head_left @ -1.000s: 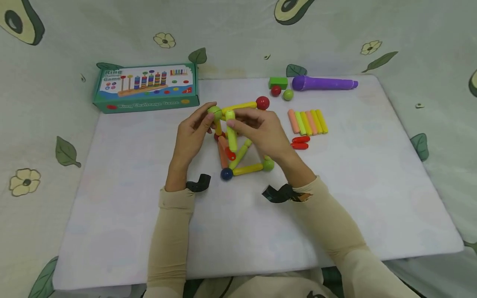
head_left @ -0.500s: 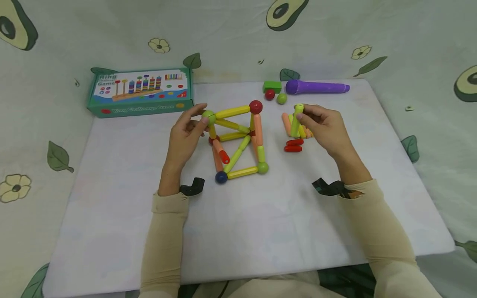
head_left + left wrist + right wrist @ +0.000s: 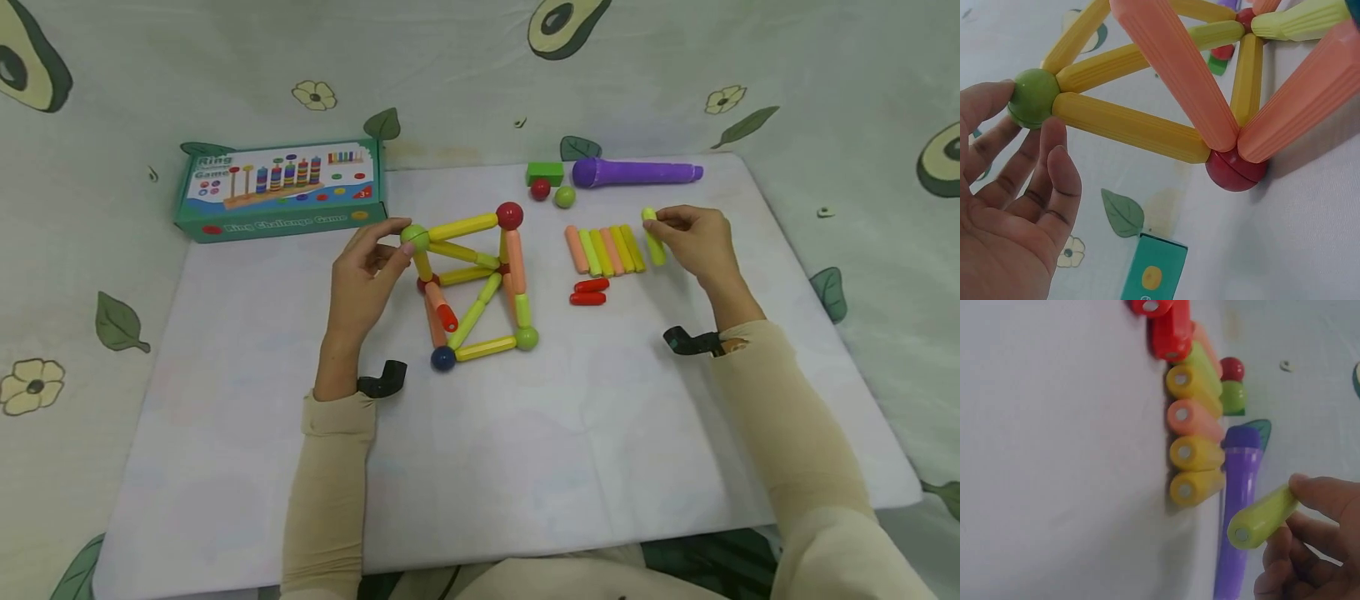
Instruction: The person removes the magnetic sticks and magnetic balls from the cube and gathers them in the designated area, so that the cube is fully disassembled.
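Note:
My left hand (image 3: pixel 366 279) pinches a green ball (image 3: pixel 1034 97) at the upper left corner of a frame built from magnetic rods and balls. Yellow rods (image 3: pixel 1132 127) run from that ball, and a red ball (image 3: pixel 1235 167) joins other rods below it. A dark blue ball (image 3: pixel 443 358) and another green ball (image 3: pixel 527 337) form the near corners on the table. To the right, my right hand (image 3: pixel 699 242) pinches a light green magnetic rod (image 3: pixel 1261 519) by one end. This rod is just right of a row of loose rods (image 3: pixel 605 251).
Two short red rods (image 3: pixel 588 298) lie in front of the row. Behind it are a green block (image 3: pixel 545 173), a red ball (image 3: pixel 540 190), a green ball (image 3: pixel 565 197) and a purple microphone-shaped stick (image 3: pixel 637 173). A game box (image 3: pixel 282 187) stands at the back left.
My right hand has moved away from the frame to the right, carrying the light green rod past the row of loose rods. My left hand has stayed on the green ball.

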`<action>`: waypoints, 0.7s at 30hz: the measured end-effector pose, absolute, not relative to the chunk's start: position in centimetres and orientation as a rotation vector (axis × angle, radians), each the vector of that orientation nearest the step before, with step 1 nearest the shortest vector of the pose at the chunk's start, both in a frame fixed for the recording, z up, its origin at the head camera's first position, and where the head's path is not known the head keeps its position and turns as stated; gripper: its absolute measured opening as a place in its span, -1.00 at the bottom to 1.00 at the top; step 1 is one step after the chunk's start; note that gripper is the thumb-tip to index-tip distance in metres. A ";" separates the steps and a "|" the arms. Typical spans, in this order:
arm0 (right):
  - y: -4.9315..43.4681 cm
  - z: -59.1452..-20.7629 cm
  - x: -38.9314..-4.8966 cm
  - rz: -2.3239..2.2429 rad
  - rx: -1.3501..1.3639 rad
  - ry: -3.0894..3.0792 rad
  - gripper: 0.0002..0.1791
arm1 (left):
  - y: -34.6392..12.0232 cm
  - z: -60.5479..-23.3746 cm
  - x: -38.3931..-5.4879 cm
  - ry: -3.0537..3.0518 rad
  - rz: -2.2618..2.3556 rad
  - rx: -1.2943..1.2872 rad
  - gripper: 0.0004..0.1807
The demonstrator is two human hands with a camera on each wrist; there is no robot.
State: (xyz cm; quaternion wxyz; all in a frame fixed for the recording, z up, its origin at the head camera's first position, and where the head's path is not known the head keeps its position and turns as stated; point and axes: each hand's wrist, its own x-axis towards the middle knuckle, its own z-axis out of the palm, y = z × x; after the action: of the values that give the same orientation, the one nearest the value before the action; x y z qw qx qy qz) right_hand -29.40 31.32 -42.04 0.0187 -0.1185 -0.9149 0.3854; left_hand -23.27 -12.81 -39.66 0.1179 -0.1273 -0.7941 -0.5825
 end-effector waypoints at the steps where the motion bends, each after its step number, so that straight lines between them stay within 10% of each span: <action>1: 31.7 -42.4 -29.7 1.164 -0.378 -2.858 -0.41 | -12.8 -39.7 -23.3 -2.323 -1.703 -0.371 -0.62; 21: 32.6 -45.2 -31.7 1.049 -0.433 -3.088 -0.37 | -12.9 -40.1 -23.4 -2.279 -1.755 -0.389 -0.62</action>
State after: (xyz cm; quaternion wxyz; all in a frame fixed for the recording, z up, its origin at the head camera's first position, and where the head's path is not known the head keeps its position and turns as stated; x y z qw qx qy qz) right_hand -31.66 32.64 -45.25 -0.0744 -0.1314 -0.9360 0.3180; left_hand -23.44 -12.92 -40.13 0.1190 -0.1331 -0.7796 -0.6003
